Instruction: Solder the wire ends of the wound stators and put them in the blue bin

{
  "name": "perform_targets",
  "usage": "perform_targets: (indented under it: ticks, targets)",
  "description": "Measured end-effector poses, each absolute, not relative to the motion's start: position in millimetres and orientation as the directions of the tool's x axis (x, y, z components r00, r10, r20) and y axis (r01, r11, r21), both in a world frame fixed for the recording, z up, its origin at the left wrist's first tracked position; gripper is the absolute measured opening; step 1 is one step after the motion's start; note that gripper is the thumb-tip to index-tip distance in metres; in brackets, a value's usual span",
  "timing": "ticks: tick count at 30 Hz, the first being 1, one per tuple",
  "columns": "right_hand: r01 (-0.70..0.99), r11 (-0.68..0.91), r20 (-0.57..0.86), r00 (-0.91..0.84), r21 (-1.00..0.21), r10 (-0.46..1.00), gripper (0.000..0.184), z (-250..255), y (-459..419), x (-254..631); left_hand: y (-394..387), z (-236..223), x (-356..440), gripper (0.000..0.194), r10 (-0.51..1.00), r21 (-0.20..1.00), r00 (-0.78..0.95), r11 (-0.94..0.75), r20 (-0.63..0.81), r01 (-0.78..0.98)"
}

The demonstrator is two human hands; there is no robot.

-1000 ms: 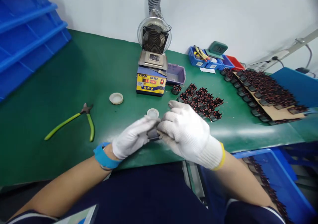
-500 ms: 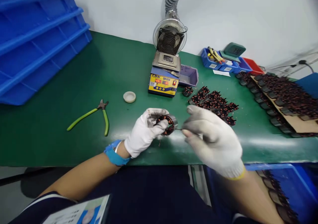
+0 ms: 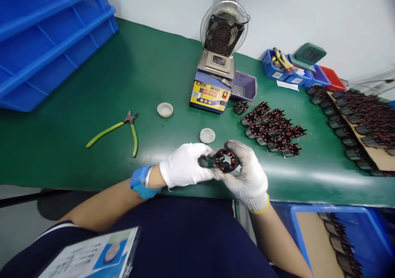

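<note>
Between my two white-gloved hands is a motor stator [image 3: 226,161], a black ring with copper windings, its open end facing me. My right hand [image 3: 251,175] wraps around its right side, with the thumb underneath. From the left, my left hand [image 3: 188,165] curves its fingertips and thumb onto the stator's near left edge; a gap shows inside that curl. A thin wire end sticks out low on the right of the ring. Just beyond the hands lies a small white round dish [image 3: 207,135]. The glove fingertips are stained dark.
Green-handled cutters [image 3: 135,140] lie open at left, near another white dish [image 3: 165,110]. A yellow-blue solder pot [image 3: 210,95] stands behind, under a fan. Several stators [image 3: 271,128] are grouped at right, more on cardboard [image 3: 364,134]. Blue bins [image 3: 46,43] stack at far left.
My right hand has moved in from the right, off the wire, and now grips the stator. The stator has shifted right and turned. A dish behind my hands has come into sight.
</note>
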State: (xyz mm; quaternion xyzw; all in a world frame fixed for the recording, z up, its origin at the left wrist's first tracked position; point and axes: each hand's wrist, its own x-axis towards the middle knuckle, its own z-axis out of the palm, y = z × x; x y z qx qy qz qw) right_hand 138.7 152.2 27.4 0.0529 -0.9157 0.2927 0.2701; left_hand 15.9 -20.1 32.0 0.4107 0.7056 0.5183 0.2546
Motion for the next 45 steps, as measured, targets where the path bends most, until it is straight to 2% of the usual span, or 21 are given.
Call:
perform_targets:
  ticks: [1, 3, 5, 6, 8, 9, 11, 13, 14, 16, 19, 21, 24, 27, 31, 35, 41, 45]
  targets:
    - [-0.24, 0.835, 0.524, -0.849, -0.495, 0.066, 0.063, 27.9, 154.5, 141.1, -21.8, 30.9, 14.1, 0.021, 0.862, 0.964, -0.506, 0.125, 0.011, 0.233]
    - [-0.225, 0.84, 0.514, -0.855, -0.493, 0.073, 0.062, 29.2, 157.0, 145.3, -24.3, 29.5, 10.8, 0.02, 0.88, 0.996, -0.468, 0.065, -0.082, -0.053]
    - [-0.225, 0.837, 0.505, -0.86, -0.498, 0.069, 0.061, 30.7, 157.1, 147.8, -25.4, 29.3, 7.1, 0.018, 0.824, 0.952, -0.554, -0.066, -0.116, -0.297]
    - [-0.225, 0.84, 0.502, -0.863, -0.494, 0.063, 0.06, 31.2, 156.8, 148.2, -25.1, 29.4, 5.2, 0.02, 0.757, 0.928, -0.645, -0.161, -0.103, -0.337]
    - [-0.235, 0.848, 0.507, -0.861, -0.475, 0.046, 0.059, 31.7, 155.9, 147.5, -22.6, 29.9, 2.4, 0.024, 0.588, 0.926, -0.808, -0.292, -0.025, -0.241]
    - [-0.241, 0.85, 0.509, -0.86, -0.468, 0.037, 0.059, 31.5, 155.5, 146.7, -20.6, 30.3, 1.9, 0.025, 0.534, 0.942, -0.845, -0.299, 0.032, -0.153]
    - [-0.248, 0.851, 0.502, -0.865, -0.463, 0.021, 0.059, 30.6, 155.0, 145.2, -16.3, 31.8, 3.2, 0.026, 0.573, 0.981, -0.81, -0.192, 0.124, 0.015]
    - [-0.252, 0.85, 0.483, -0.876, -0.462, 0.003, 0.058, 29.9, 154.7, 145.0, -14.1, 35.1, 5.6, 0.017, 0.716, 0.992, -0.686, -0.069, 0.125, 0.109]
    - [-0.25, 0.851, 0.472, -0.882, -0.462, -0.003, 0.058, 29.8, 154.6, 145.6, -14.6, 37.6, 6.1, 0.017, 0.773, 0.994, -0.627, -0.037, 0.093, 0.102]
    - [-0.241, 0.852, 0.459, -0.888, -0.464, -0.001, 0.057, 30.2, 154.8, 148.3, -18.9, 43.6, 4.0, 0.029, 0.834, 1.0, -0.552, -0.01, 0.004, -0.008]
    - [-0.207, 0.86, 0.468, -0.882, -0.466, 0.042, 0.056, 29.9, 157.2, 152.8, -27.1, 49.6, -8.9, 0.032, 0.82, 0.952, -0.572, -0.178, 0.004, -0.249]
    - [-0.161, 0.873, 0.471, -0.878, -0.46, 0.086, 0.057, 27.3, 161.3, 152.7, -27.2, 47.6, -20.4, 0.034, 0.672, 0.871, -0.74, -0.367, 0.006, -0.327]
    - [-0.075, 0.901, 0.461, -0.875, -0.428, 0.147, 0.057, 20.2, 170.8, 144.6, -16.3, 34.0, -31.8, 0.034, 0.38, 0.794, -0.904, -0.48, -0.195, -0.373]
    - [0.07, 0.917, 0.373, -0.899, -0.394, 0.229, 0.056, 14.2, 179.4, 127.9, -2.1, 12.9, -32.4, 0.035, 0.314, 0.786, -0.899, -0.449, -0.306, -0.425]
    - [0.286, 0.903, 0.099, -0.938, -0.32, 0.332, 0.064, 13.9, 180.9, 102.3, 6.9, -12.6, -29.1, 0.045, 0.342, 0.856, -0.886, -0.302, -0.314, -0.42]
    - [0.347, 0.91, -0.066, -0.938, -0.225, 0.341, 0.069, 20.8, 175.7, 85.2, 8.1, -23.6, -32.5, 0.049, 0.323, 0.888, -0.889, -0.219, -0.324, -0.403]
    - [0.324, 0.943, -0.117, -0.942, -0.075, 0.315, 0.058, 34.8, 173.4, 76.0, 8.2, -18.8, -33.5, 0.04, 0.367, 0.917, -0.879, -0.139, -0.303, -0.374]
    - [0.278, 0.958, -0.111, -0.957, -0.077, 0.268, 0.058, 37.8, 177.3, 76.1, 8.1, -16.6, -31.6, 0.028, 0.379, 0.926, -0.875, -0.102, -0.301, -0.363]
